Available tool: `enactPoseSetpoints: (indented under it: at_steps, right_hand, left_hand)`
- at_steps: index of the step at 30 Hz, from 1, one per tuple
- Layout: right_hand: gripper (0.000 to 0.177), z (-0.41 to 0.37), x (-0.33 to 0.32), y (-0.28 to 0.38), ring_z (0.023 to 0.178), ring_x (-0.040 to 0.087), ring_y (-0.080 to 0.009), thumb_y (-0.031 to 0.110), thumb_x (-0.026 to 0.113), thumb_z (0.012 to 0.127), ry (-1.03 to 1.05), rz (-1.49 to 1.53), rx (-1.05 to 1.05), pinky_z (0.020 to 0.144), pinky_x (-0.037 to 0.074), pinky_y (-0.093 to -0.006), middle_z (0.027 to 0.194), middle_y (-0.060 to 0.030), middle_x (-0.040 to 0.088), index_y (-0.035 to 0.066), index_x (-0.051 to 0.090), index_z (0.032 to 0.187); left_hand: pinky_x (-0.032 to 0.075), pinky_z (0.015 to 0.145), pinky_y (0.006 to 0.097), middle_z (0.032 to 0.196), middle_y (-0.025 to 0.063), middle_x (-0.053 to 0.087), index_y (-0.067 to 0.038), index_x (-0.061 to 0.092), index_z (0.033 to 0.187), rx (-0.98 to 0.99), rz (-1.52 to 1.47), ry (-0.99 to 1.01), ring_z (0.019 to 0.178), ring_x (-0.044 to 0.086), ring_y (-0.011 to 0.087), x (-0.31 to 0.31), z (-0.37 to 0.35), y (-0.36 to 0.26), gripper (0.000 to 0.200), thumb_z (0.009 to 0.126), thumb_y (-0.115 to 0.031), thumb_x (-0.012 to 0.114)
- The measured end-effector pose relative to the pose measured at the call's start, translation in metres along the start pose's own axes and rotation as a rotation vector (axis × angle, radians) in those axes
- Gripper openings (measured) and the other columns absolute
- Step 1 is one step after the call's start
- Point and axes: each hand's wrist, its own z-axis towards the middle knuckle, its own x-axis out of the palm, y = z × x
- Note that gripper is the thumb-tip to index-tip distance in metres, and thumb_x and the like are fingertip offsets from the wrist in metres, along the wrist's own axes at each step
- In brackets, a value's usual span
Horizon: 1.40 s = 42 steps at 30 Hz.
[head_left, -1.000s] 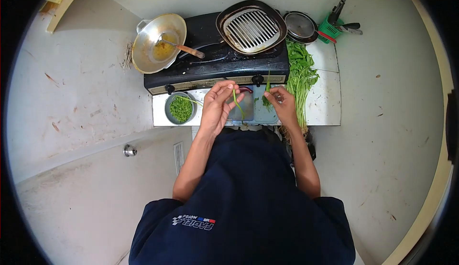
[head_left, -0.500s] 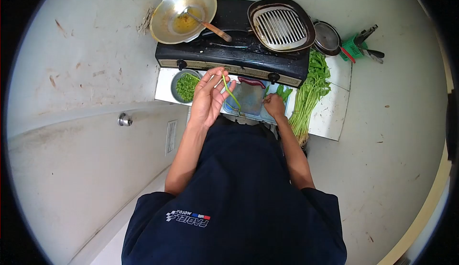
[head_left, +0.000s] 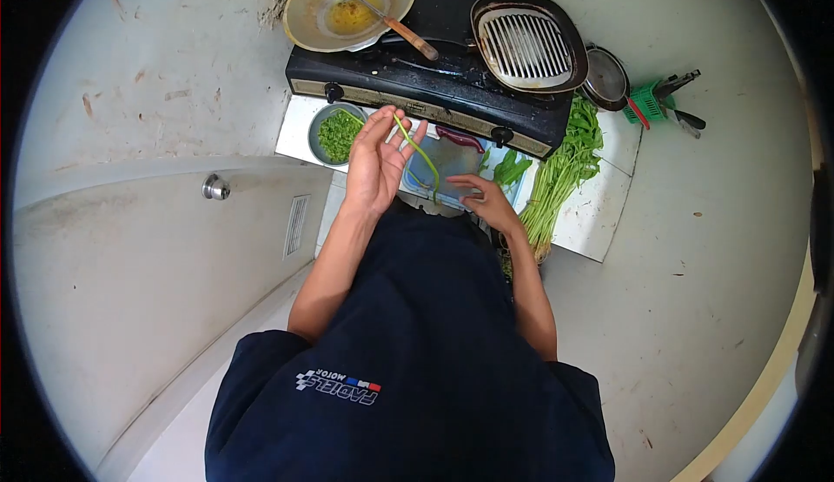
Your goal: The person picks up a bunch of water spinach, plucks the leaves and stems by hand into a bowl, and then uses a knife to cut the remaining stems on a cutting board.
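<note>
My left hand (head_left: 375,160) pinches a long, thin green vegetable stem (head_left: 422,153) between thumb and fingertips. The stem bends downward to the right, its lower end near my right hand (head_left: 486,202). That hand has its fingers apart with nothing visible in them, over the right side of a blue tray or board (head_left: 453,159). Torn green leaves (head_left: 511,169) lie beyond it, to the right of the tray's middle. A glossy dark red, elongated thing (head_left: 459,139) rests at the tray's far edge. To the left, a grey bowl (head_left: 314,145) contains small cut green pieces (head_left: 336,137).
A black gas stove (head_left: 417,73) stands behind the tray, bearing a wok (head_left: 300,17) with a wooden-handled spatula (head_left: 410,37) and a ridged grill pan (head_left: 526,47). On the right lie long-stemmed leafy greens (head_left: 556,199), a round pan (head_left: 605,78) and a green utensil basket (head_left: 645,99).
My right hand has moved left from the leaves toward the stem's lower end, and its fingers have opened. My left hand still holds the stem. The whole view has shifted and tilted slightly.
</note>
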Motion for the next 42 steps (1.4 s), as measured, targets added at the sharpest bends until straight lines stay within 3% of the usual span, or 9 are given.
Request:
enactPoseSetpoints:
  at_steps: [4, 12, 16, 20, 25, 28, 32, 36, 42]
  right_hand:
    - [0.024, 0.018, 0.018, -0.004, 0.112, 0.067, -0.0207, 0.008, 0.069, 0.09, 0.147, -0.055, -0.039, 0.097, 0.051, -0.0365, 0.116, -0.0078, 0.073, 0.004, 0.071, 0.114]
    - [0.017, 0.045, 0.022, -0.041, 0.085, 0.072, -0.0266, 0.013, 0.071, 0.091, 0.003, -0.246, 0.034, 0.08, 0.054, -0.0384, 0.092, -0.0145, 0.075, 0.0, 0.072, 0.103]
    - [0.018, 0.048, 0.027, -0.04, 0.082, 0.071, -0.0281, 0.014, 0.071, 0.091, 0.024, -0.323, 0.089, 0.078, 0.054, -0.0393, 0.091, -0.0168, 0.074, 0.0, 0.073, 0.102]
    - [0.017, 0.054, 0.042, -0.04, 0.082, 0.071, -0.0285, 0.013, 0.071, 0.09, -0.018, -0.397, 0.107, 0.076, 0.054, -0.0394, 0.089, -0.0176, 0.074, 0.001, 0.074, 0.102]
    - [0.015, 0.065, 0.057, -0.046, 0.08, 0.07, -0.0308, 0.013, 0.072, 0.088, -0.097, -0.406, 0.093, 0.073, 0.053, -0.0396, 0.089, -0.0179, 0.073, 0.003, 0.075, 0.098]
    - [0.014, 0.074, 0.068, -0.051, 0.071, 0.066, -0.0178, 0.012, 0.076, 0.088, -0.168, -0.509, 0.049, 0.068, 0.052, -0.0336, 0.082, -0.0121, 0.071, 0.0, 0.073, 0.095]
    - [0.012, 0.08, 0.077, -0.067, 0.074, 0.069, -0.0236, 0.009, 0.076, 0.085, -0.228, -0.56, 0.052, 0.071, 0.054, -0.0358, 0.085, -0.0134, 0.07, 0.0, 0.072, 0.092]
    - [0.017, 0.079, 0.089, -0.07, 0.078, 0.07, -0.0317, 0.015, 0.079, 0.08, -0.289, -0.56, 0.097, 0.073, 0.054, -0.0409, 0.088, -0.0133, 0.068, 0.003, 0.072, 0.091]
    - [0.024, 0.072, 0.12, -0.072, 0.103, 0.063, -0.0301, 0.022, 0.079, 0.078, -0.431, -0.775, 0.061, 0.088, 0.046, -0.0476, 0.1, -0.0083, 0.065, 0.011, 0.071, 0.098]
  left_hand:
    - [0.044, 0.116, 0.049, 0.102, 0.0087, 0.058, 0.003, 0.052, 0.11, 0.047, -0.182, -0.049, 0.096, 0.062, 0.0185, -0.002, 0.008, -0.003, 0.01, 0.102, -0.002, 0.053]
    - [0.048, 0.112, 0.0548, 0.103, 0.0126, 0.058, 0.004, 0.051, 0.11, 0.271, -0.196, -0.258, 0.099, 0.062, 0.0215, -0.097, 0.049, -0.043, 0.01, 0.102, -0.001, 0.053]
    - [0.049, 0.113, 0.0494, 0.11, 0.0146, 0.053, 0.009, 0.047, 0.12, 0.396, 0.066, -0.383, 0.109, 0.058, 0.0239, -0.144, 0.063, -0.057, 0.023, 0.103, -0.006, 0.053]
    - [0.051, 0.106, 0.0419, 0.123, 0.0121, 0.054, 0.002, 0.053, 0.123, 0.292, 0.343, -0.47, 0.114, 0.056, 0.0241, -0.186, 0.083, -0.072, 0.023, 0.103, -0.01, 0.055]
    - [0.051, 0.088, 0.0302, 0.111, 0.0024, 0.063, -0.008, 0.064, 0.116, 0.21, 0.595, -0.443, 0.103, 0.059, 0.0144, -0.213, 0.108, -0.092, 0.019, 0.099, -0.017, 0.061]
    - [0.051, 0.084, 0.0294, 0.107, 0.0019, 0.065, -0.007, 0.066, 0.114, 0.209, 0.653, -0.349, 0.096, 0.061, 0.014, -0.225, 0.128, -0.094, 0.019, 0.099, -0.018, 0.063]
    - [0.052, 0.071, 0.0246, 0.093, 0.0009, 0.068, -0.006, 0.069, 0.106, 0.212, 0.795, -0.303, 0.08, 0.063, 0.0101, -0.236, 0.15, -0.091, 0.012, 0.099, -0.011, 0.061]
    - [0.054, 0.069, 0.0325, 0.093, 0.0092, 0.071, -0.001, 0.068, 0.106, 0.247, 1.281, -0.319, 0.074, 0.067, 0.0169, -0.255, 0.16, -0.106, 0.018, 0.092, -0.009, 0.06]
    - [0.052, 0.064, 0.0324, 0.093, 0.011, 0.071, -0.002, 0.064, 0.11, 0.341, 1.453, -0.182, 0.064, 0.065, 0.0178, -0.242, 0.142, -0.136, 0.021, 0.09, -0.005, 0.062]
